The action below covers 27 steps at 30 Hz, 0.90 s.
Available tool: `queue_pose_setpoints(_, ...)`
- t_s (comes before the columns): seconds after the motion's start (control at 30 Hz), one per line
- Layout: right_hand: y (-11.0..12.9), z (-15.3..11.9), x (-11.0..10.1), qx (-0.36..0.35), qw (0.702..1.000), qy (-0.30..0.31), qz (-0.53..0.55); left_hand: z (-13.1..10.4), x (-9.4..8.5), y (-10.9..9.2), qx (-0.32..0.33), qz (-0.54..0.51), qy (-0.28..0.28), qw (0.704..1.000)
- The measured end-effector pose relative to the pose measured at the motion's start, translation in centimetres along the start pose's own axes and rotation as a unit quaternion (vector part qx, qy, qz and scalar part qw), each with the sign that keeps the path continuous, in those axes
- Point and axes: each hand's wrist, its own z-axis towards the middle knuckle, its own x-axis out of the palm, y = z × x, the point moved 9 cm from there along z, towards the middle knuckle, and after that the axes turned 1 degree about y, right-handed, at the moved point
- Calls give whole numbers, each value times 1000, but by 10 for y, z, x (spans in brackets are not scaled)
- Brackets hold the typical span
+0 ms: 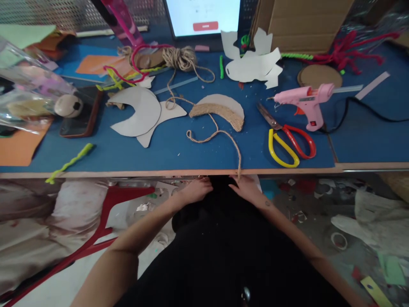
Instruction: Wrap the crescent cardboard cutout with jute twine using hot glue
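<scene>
Below the table's front edge, my left hand (198,189) rests close to my black clothing with its fingers curled; what they hold, if anything, is hidden. My right hand (245,188) is on the other side of the clothing, thumb and fingers apart, partly covered by the edge. A strand of jute twine (220,131) hangs over the edge just above my right hand. It leads back to a crescent-shaped card piece (220,111) with jute glued along its curve. Left of it lie grey card cut-outs (148,113). Scissors (281,128) with yellow and red handles lie to the right.
A pink glue gun (306,102) lies behind the scissors with its cable running right. A twine bundle (180,59), white cut-outs (252,66), a cardboard disc (319,76) and a phone (81,113) are on the blue table (143,157). A red chair (110,213) stands left.
</scene>
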Motion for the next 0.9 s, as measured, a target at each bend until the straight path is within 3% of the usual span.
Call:
queue_pose_setpoints(0.1,18,17,6,-10,1000,-11,-13,-8,0,9,-16,28,14,999)
queue_pose_setpoints(0.23,30,21,7,-45,999,24,-1,-28,-10,24,-31,28,32,999)
queue_pose_setpoints(0.37,28,-2,-17,-78,994,71,24,-45,-47,20,-70,36,-12,997)
queue_pose_setpoints(0.43,26,-26,-39,-99,988,107,45,-53,-69,0,-71,42,-32,996)
queue_pose_setpoints(0.5,24,-56,-66,-116,979,153,66,-60,-82,-33,-29,38,-9,999)
queue_pose_setpoints(0.6,26,-101,-111,-141,964,206,93,-68,-103,-89,67,38,37,996)
queue_pose_setpoints(0.63,30,-114,-126,-157,958,212,110,-69,-114,-109,128,63,28,989)
queue_pose_setpoints(0.67,39,-126,-141,-196,942,220,161,-69,-133,-128,194,91,-20,977)
queue_pose_setpoints(0.73,43,-133,-172,-206,935,173,233,-63,-167,-150,262,161,-114,945)
queue_pose_setpoints(0.8,36,-126,-199,-171,951,65,251,-44,-192,-157,258,281,-186,905)
queue_pose_setpoints(0.83,32,-122,-209,-150,959,9,240,-33,-199,-162,265,332,-210,880)
queue_pose_setpoints(0.9,33,-112,-220,-133,969,-61,201,-8,-196,-171,299,423,-199,832)
